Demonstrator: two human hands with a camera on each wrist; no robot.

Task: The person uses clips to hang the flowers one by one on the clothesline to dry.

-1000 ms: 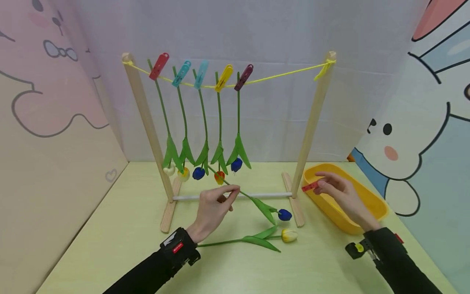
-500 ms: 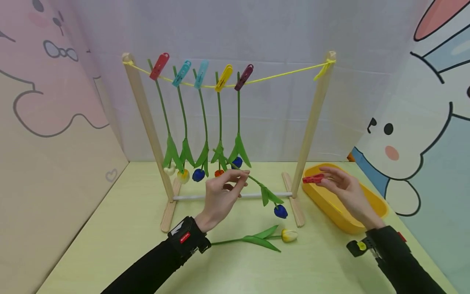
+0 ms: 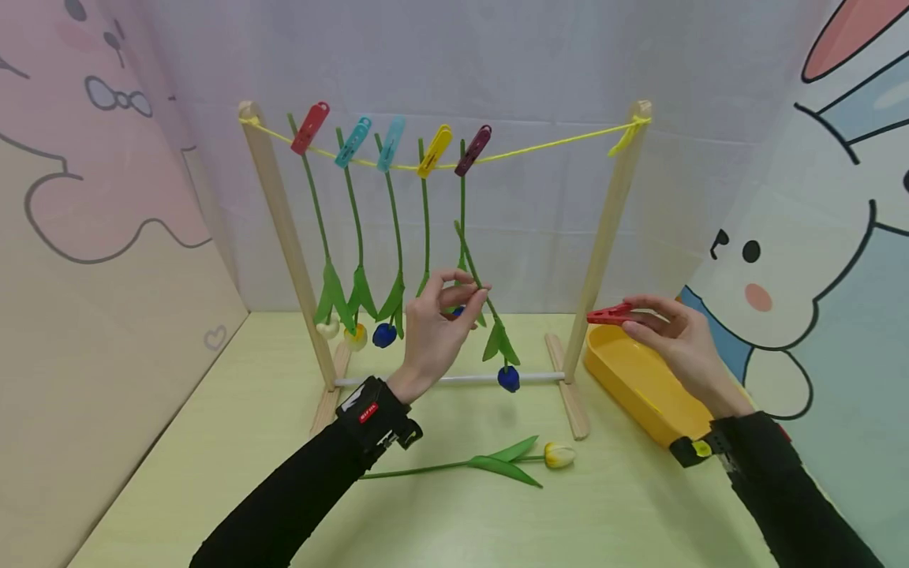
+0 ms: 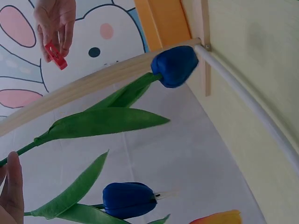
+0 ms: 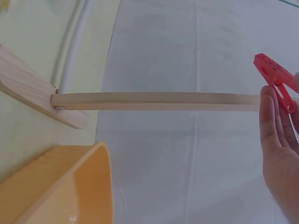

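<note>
My left hand [image 3: 439, 331] pinches the green stem of a blue tulip [image 3: 508, 379], its bloom hanging down to the right and its stem end up. The same blue tulip [image 4: 175, 66] fills the upper middle of the left wrist view. Above the yellow basin, my right hand [image 3: 675, 339] holds a red clothespin [image 3: 609, 315] between thumb and fingers. In the right wrist view the clothespin [image 5: 275, 77] points away from the fingertips. Several tulips hang bloom-down from a yellow string [image 3: 547, 145], clipped by clothespins such as the dark red one [image 3: 473, 150]. My left hand hides some blooms.
A wooden frame post [image 3: 609, 237] stands at the right, another post [image 3: 284, 237] at the left, joined low by a white bar [image 3: 511, 378]. The yellow basin [image 3: 639, 386] sits on the right. A white-and-yellow tulip [image 3: 559, 455] lies on the table in front.
My left hand has risen and moved right with the blue tulip, which now hangs more upright. My right hand has lifted slightly with the red clothespin.
</note>
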